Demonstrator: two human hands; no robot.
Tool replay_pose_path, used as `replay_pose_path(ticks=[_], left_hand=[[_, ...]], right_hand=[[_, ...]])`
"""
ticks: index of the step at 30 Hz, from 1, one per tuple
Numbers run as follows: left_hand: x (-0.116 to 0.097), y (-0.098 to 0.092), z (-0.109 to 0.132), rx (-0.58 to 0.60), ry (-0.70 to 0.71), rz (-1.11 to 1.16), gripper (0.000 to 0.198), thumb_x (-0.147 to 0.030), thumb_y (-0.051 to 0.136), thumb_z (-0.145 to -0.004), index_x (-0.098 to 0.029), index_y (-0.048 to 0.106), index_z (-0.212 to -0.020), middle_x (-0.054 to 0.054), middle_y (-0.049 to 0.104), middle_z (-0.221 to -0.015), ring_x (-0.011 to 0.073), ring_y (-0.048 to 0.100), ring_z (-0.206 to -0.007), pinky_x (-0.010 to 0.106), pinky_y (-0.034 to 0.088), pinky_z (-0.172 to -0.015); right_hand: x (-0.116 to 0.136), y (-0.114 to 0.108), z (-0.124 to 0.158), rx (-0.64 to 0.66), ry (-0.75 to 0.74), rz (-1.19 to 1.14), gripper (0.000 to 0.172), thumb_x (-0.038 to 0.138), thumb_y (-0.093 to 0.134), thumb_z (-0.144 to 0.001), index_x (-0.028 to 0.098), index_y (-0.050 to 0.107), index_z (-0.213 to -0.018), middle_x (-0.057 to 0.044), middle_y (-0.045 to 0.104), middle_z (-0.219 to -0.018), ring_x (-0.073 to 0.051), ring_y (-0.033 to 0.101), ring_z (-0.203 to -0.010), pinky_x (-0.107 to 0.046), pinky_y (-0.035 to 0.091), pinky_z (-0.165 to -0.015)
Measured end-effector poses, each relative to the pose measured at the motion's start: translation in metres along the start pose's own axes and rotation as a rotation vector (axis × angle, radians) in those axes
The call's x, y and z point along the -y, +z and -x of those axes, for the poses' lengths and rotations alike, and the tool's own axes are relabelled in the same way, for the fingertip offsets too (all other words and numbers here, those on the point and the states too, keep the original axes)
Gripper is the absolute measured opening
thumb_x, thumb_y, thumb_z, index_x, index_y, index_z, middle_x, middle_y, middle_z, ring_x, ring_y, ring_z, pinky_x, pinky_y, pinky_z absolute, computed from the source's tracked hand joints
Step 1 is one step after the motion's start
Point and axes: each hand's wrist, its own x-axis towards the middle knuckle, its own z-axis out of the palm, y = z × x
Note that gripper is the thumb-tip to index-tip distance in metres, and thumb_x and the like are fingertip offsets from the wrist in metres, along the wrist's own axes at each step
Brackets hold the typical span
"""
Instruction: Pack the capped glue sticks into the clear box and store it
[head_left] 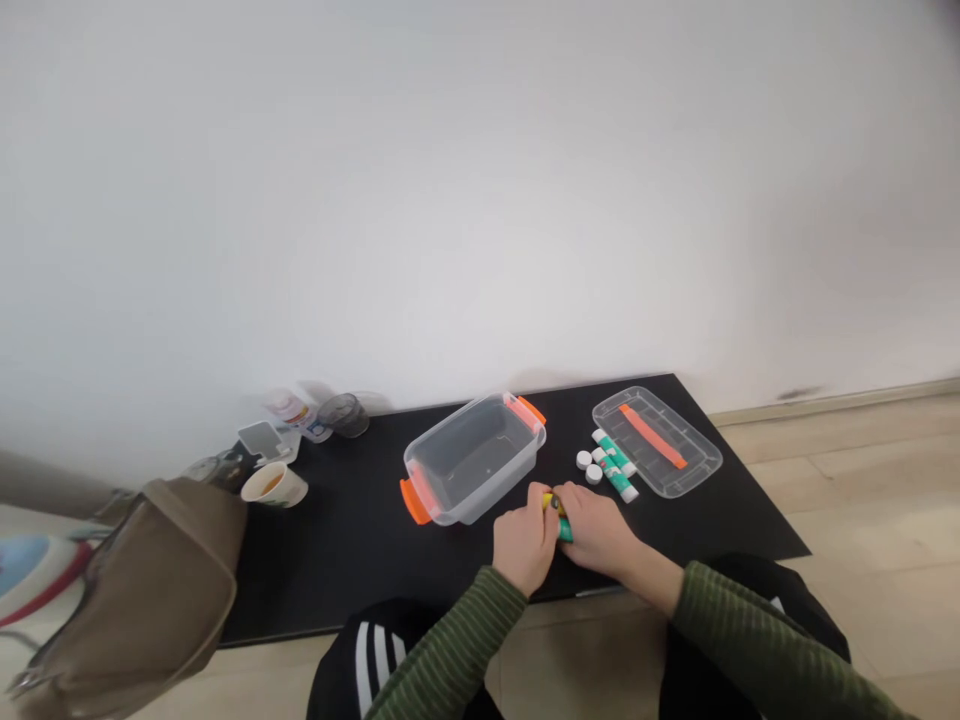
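Note:
My left hand point(523, 540) and my right hand point(596, 528) meet above the table's front edge, both with curled fingers. Between them shows part of a green glue stick point(565, 530), gripped by both hands. A small yellow piece with a dark spot point(549, 499) pokes out at the fingertips; its kind is hidden. Beyond my right hand lie two green-and-white glue sticks, one nearer point(616, 476) and one farther point(613, 450). Two white caps point(584, 460) sit beside them. Past my left hand stands an open clear plastic box point(491, 490) with orange latches.
A clear lid point(694, 470) with an orange handle lies at the right of the black table point(360, 560). On the left are a paper cup point(289, 490) with amber liquid, a dark glass point(345, 415), a white bottle point(300, 412) and a brown bag point(150, 590). A white wall point(480, 200) rises behind.

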Motion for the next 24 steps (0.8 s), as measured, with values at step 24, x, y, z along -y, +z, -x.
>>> replay_pose_path(ticks=[24], left_hand=[[-0.002, 0.027, -0.005, 0.065, 0.077, 0.021, 0.022, -0.034, 0.029, -0.099, -0.024, 0.048, -0.102, 0.001, 0.066, -0.073, 0.021, 0.066, -0.07, 0.028, 0.035, -0.061]], right_hand=[[-0.015, 0.003, 0.022, 0.037, 0.02, 0.09, 0.03, 0.025, 0.057, -0.078, 0.019, 0.051, -0.106, -0.008, 0.062, -0.1, -0.022, 0.058, -0.088, -0.029, 0.036, -0.065]])
